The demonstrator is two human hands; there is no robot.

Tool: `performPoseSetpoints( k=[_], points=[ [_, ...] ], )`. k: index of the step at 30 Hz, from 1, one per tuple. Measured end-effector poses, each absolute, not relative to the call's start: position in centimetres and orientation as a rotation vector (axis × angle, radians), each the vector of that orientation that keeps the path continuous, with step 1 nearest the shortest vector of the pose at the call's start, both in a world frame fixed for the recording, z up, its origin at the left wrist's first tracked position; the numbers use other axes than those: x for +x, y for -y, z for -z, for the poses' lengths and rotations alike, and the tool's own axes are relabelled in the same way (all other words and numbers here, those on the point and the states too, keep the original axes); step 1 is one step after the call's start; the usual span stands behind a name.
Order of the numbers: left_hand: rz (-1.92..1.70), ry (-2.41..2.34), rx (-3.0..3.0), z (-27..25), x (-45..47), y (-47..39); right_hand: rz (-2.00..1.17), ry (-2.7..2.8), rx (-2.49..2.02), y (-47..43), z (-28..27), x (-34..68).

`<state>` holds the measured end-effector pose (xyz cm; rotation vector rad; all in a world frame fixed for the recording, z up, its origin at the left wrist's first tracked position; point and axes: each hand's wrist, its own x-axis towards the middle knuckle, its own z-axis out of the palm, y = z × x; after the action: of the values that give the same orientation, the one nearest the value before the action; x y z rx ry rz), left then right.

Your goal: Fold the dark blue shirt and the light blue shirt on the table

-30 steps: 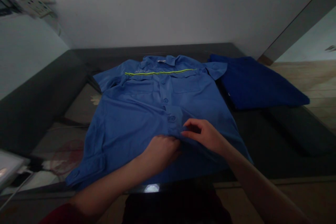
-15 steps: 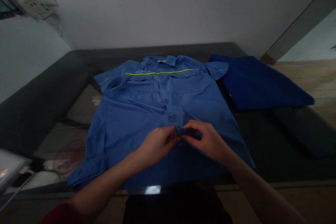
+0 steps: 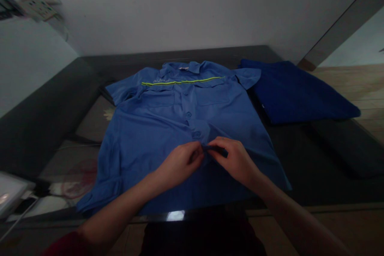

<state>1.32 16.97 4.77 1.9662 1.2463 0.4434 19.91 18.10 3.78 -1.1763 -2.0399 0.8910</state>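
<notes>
A blue short-sleeved shirt (image 3: pixel 156 128) with a yellow-green chest stripe lies flat, front up, on a dark table (image 3: pixel 315 168), collar away from me. My left hand (image 3: pixel 180 162) and my right hand (image 3: pixel 235 160) meet at the button placket low on the shirt's front, just below the lowest visible button (image 3: pixel 197 134). Both hands pinch the placket cloth between thumb and fingers, fingertips almost touching each other.
A folded darker blue garment (image 3: pixel 294 94) lies to the right of the shirt. A white wall stands behind the table, with sockets at top left and top right. Pale items and a cable (image 3: pixel 18 204) sit at the lower left. Wooden floor shows at the right.
My left hand rose from flat on the cloth and closed on the placket. My right hand drew in to meet it, and both now pinch the same spot.
</notes>
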Motion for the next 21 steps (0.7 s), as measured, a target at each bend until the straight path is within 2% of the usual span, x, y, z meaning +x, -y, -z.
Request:
performPoseSetpoints(
  k=[21],
  points=[
    [-0.525, -1.363, 2.15, -4.29, 1.48, -16.5, -0.826, 2.215, -1.133, -17.73, -4.72, 19.95]
  ],
)
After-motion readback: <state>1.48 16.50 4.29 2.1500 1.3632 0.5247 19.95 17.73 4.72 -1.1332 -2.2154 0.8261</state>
